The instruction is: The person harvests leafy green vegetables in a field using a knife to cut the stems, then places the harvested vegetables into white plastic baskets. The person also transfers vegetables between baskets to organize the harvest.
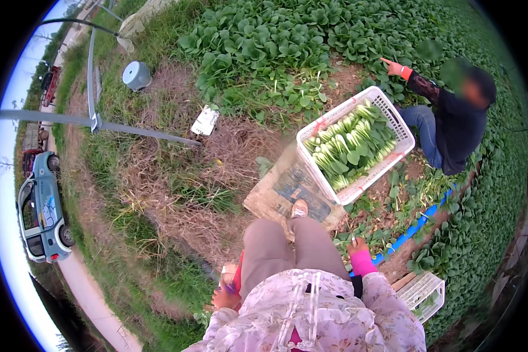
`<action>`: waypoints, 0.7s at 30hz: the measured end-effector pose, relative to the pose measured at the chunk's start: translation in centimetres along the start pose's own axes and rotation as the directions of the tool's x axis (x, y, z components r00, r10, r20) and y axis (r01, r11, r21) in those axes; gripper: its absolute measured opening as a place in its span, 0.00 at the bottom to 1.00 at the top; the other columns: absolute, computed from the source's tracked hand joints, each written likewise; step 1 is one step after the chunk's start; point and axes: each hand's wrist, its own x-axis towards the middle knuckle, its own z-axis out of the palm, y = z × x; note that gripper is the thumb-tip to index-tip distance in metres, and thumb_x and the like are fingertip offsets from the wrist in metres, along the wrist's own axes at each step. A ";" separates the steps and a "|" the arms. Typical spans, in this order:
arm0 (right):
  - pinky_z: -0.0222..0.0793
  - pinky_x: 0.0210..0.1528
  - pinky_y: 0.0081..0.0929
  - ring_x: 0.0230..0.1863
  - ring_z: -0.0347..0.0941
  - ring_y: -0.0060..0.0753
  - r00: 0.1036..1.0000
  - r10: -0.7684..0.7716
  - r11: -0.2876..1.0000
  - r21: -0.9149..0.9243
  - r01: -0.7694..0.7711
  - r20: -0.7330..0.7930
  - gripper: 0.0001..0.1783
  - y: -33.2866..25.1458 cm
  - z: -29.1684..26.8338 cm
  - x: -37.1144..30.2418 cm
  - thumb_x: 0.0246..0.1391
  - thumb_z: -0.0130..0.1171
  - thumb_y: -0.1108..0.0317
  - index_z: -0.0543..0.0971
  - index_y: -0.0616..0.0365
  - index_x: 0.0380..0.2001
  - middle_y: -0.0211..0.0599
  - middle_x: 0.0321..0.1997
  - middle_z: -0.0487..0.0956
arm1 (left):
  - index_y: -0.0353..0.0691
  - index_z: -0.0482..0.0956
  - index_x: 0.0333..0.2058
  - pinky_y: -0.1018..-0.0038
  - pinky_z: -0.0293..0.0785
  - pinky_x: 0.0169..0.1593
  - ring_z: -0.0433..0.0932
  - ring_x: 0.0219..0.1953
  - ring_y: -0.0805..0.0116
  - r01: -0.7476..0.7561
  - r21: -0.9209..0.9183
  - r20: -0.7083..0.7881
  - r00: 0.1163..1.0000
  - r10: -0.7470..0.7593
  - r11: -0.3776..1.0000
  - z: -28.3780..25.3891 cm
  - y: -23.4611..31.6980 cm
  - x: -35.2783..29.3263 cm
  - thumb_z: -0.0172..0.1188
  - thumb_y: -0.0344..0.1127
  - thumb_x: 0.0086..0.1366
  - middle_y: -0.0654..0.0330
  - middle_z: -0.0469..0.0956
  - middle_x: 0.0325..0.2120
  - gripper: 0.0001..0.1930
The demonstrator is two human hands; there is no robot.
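My right hand [358, 246], with a pink cuff at the wrist, hangs beside my right thigh. Its fingers are closed round a thin tool, of which only a pale end and a narrow shaft show. By my left thigh, my left hand [224, 297] is near a red item [239, 274] and a pale piece; its fingers are too unclear to read. In front of me a white plastic crate [402, 145] holds many leafy greens [352, 144] with pale stems. It stands partly on a worn board [264, 196], where my shoe rests.
Another person [460, 123] crouches right of the crate, one arm stretched toward the plants [258, 47]. A blue hose [416, 226] runs along the right. A second white crate [425, 296] lies lower right. A bucket [136, 76], metal poles [141, 132] and a parked car [44, 208] are left.
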 end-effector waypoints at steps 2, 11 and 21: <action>0.69 0.36 0.38 0.32 0.74 0.46 1.000 -0.009 0.999 0.049 0.009 0.001 0.22 -4.9 -0.2 1.9 0.39 0.64 0.63 0.74 0.59 0.39 0.47 0.31 0.77 | 0.57 0.50 0.60 0.54 0.68 0.41 0.72 0.40 0.48 -0.033 0.043 -0.053 0.998 0.036 0.999 -0.4 -0.4 3.0 0.64 0.50 0.39 0.48 0.69 0.39 0.47; 0.68 0.40 0.34 0.35 0.74 0.42 0.992 0.097 0.995 -0.017 -0.098 -0.079 0.22 -12.8 1.3 10.1 0.39 0.64 0.65 0.73 0.59 0.40 0.47 0.34 0.77 | 0.66 0.51 0.59 0.55 0.70 0.36 0.74 0.37 0.48 -0.125 0.154 -0.012 0.992 0.128 0.980 -10.9 4.3 15.1 0.47 0.51 0.60 0.49 0.71 0.38 0.29; 0.68 0.38 0.30 0.32 0.74 0.36 0.936 0.321 0.945 0.119 -0.305 -0.148 0.20 -25.2 6.4 12.6 0.38 0.64 0.66 0.75 0.62 0.37 0.42 0.29 0.77 | 0.62 0.43 0.62 0.53 0.69 0.43 0.70 0.45 0.47 -0.260 0.231 0.138 0.963 0.233 0.937 -29.5 10.1 30.2 0.52 0.40 0.57 0.46 0.67 0.43 0.37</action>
